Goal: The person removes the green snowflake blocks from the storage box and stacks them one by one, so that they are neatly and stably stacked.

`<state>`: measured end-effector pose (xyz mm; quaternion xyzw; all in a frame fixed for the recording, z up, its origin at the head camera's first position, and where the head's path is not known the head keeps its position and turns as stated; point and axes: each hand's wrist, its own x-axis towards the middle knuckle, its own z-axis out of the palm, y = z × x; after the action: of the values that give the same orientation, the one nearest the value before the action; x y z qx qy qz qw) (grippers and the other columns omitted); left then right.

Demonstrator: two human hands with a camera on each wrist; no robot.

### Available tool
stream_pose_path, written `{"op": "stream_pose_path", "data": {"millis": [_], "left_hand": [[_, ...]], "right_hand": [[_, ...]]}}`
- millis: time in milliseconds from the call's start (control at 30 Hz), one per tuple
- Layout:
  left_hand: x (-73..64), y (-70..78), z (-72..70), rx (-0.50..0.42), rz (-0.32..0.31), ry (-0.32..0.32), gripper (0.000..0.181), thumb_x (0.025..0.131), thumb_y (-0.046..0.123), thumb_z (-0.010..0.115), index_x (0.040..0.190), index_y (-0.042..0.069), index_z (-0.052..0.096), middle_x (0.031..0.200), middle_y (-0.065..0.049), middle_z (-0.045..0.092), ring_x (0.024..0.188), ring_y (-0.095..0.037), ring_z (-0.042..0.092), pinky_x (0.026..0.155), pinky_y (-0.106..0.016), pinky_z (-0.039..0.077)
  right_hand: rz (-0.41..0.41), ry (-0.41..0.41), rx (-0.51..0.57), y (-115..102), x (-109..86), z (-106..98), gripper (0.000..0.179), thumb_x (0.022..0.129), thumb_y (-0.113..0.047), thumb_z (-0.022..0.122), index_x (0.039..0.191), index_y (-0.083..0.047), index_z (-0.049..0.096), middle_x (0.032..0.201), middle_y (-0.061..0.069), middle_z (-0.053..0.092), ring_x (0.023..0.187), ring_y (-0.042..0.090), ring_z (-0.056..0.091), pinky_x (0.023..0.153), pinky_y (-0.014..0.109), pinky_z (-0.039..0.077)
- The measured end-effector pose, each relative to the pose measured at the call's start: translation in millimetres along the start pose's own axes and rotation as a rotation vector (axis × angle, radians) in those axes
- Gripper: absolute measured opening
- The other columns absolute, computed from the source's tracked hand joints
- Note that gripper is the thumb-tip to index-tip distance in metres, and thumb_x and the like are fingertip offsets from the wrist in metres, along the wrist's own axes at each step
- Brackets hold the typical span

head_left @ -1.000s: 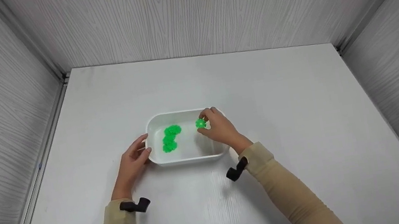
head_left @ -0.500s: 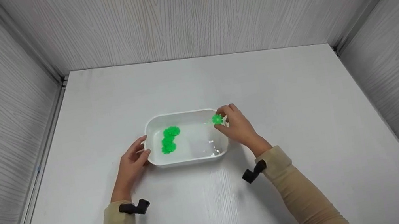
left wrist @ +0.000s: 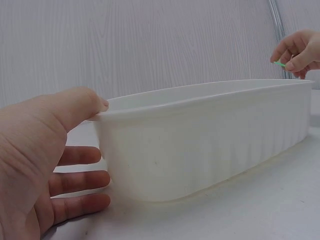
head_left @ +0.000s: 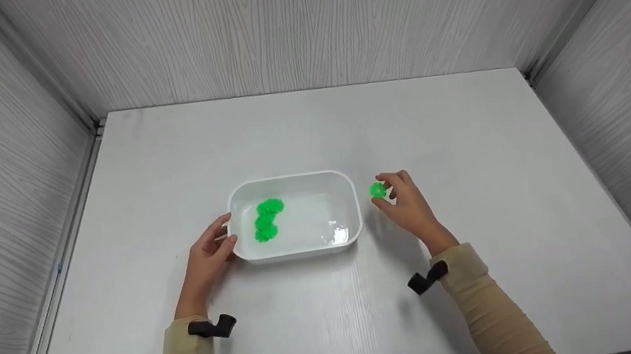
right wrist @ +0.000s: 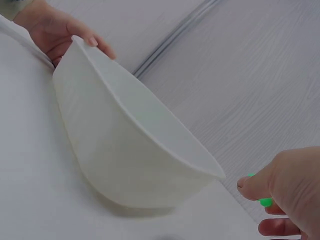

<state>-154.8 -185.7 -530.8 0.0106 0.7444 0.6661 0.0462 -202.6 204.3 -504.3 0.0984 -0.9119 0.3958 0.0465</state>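
Observation:
A white plastic tub sits on the table, with several green notched plastic discs bunched in its left half. My left hand holds the tub's left end; in the left wrist view the thumb rests on the rim and fingers lie along the outer wall. Right of the tub, raised above the table, my right hand pinches one green notched disc between thumb and fingers. That disc looks thin, almost edge-on, in the left wrist view. The right wrist view shows it partly hidden behind the thumb.
The white table extends around the tub. Grey wood-grain panels enclose it at the back, left and right, with metal rails at the corners. Black wrist mounts stick out from both sleeves.
My right hand has carried the disc rightward, from over the tub's right half, past its rim, to above the table. My left hand and the tub have stayed nearly still.

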Motion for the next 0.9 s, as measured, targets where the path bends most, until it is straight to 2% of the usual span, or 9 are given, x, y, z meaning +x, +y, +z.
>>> {"op": "stream_pose_path", "data": {"millis": [233, 300, 467, 600, 733, 900], "left_hand": [[0.5, -3.4, -0.7, -0.002, 0.007, -0.005, 0.050, 0.092, 0.013, 0.059, 0.139, 0.008, 0.043, 0.125, -0.025, 0.049, 0.111, -0.040, 0.052, 0.081, -0.043, 0.050], [2.7, -8.3, -1.4, 0.004, -0.002, 0.002, 0.049, 0.092, 0.012, 0.059, 0.139, 0.010, 0.044, 0.125, -0.024, 0.049, 0.110, -0.039, 0.053, 0.081, -0.044, 0.049], [9.7, -25.4, -3.6, 0.014, -0.033, 0.019, 0.049, 0.091, 0.020, 0.061, 0.138, 0.019, 0.047, 0.126, -0.017, 0.050, 0.108, -0.034, 0.055, 0.080, -0.040, 0.050], [11.7, -32.0, -3.7, 0.047, -0.022, 0.034, 0.048, 0.091, 0.025, 0.062, 0.137, 0.023, 0.048, 0.124, -0.014, 0.051, 0.105, -0.031, 0.057, 0.077, -0.034, 0.051], [12.4, -33.3, -3.8, 0.068, -0.011, 0.034, 0.049, 0.090, 0.031, 0.062, 0.137, 0.025, 0.048, 0.124, -0.013, 0.052, 0.103, -0.029, 0.058, 0.076, -0.033, 0.051], [9.6, -24.9, -4.0, 0.045, -0.028, 0.013, 0.050, 0.092, 0.024, 0.061, 0.139, 0.020, 0.046, 0.126, -0.016, 0.051, 0.106, -0.033, 0.056, 0.078, -0.034, 0.050]], "right_hand": [[0.086, -0.006, 0.006, 25, -12.2, -4, 0.039, 0.085, -0.017, 0.068, 0.120, -0.002, 0.057, 0.105, 0.014, 0.049, 0.085, 0.028, 0.050, 0.068, 0.036, 0.042], [0.102, -0.008, 0.001, 30, -14.5, -6, 0.039, 0.085, -0.017, 0.068, 0.119, -0.002, 0.057, 0.106, 0.014, 0.048, 0.084, 0.027, 0.049, 0.068, 0.035, 0.042], [0.124, -0.012, -0.016, 44, -21.4, -11, 0.038, 0.086, -0.016, 0.068, 0.119, -0.001, 0.057, 0.105, 0.015, 0.048, 0.085, 0.027, 0.049, 0.068, 0.035, 0.042], [0.147, -0.002, -0.049, 52, -26.3, -14, 0.038, 0.084, -0.016, 0.068, 0.118, -0.001, 0.058, 0.103, 0.016, 0.050, 0.087, 0.028, 0.050, 0.072, 0.038, 0.042], [0.200, 0.020, -0.087, 59, -30.3, -16, 0.037, 0.083, -0.016, 0.069, 0.116, -0.002, 0.059, 0.102, 0.016, 0.052, 0.091, 0.029, 0.050, 0.078, 0.041, 0.043], [0.240, 0.015, -0.134, 68, -34.0, -17, 0.037, 0.084, -0.017, 0.068, 0.116, -0.002, 0.059, 0.102, 0.016, 0.053, 0.095, 0.030, 0.050, 0.080, 0.043, 0.043]]}}
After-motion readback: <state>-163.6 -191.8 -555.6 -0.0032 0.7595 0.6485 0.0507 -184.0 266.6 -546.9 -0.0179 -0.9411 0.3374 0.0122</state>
